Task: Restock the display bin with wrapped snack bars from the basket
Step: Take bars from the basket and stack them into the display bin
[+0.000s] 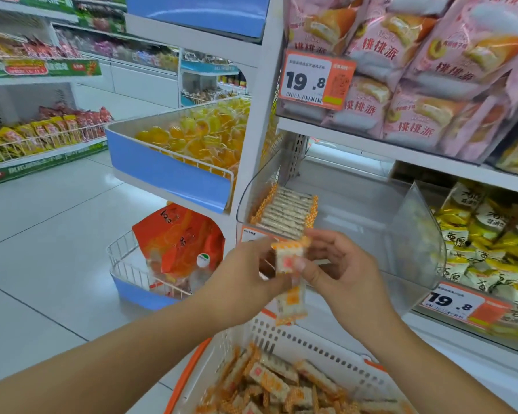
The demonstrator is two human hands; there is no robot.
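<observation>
Both hands meet in front of the clear display bin [356, 204], above the white basket [296, 342] with orange trim. The left hand [248, 273] and the right hand [338, 270] each pinch wrapped snack bars [286, 259] between fingers and thumb; motion blur makes it hard to tell how many, though a second bar seems to hang below the first. Inside the bin, a neat row of bars [284, 213] stands on edge at the left end. More bars [269, 383] lie jumbled in the basket. An orange price tag [314, 80] hangs on the shelf above.
</observation>
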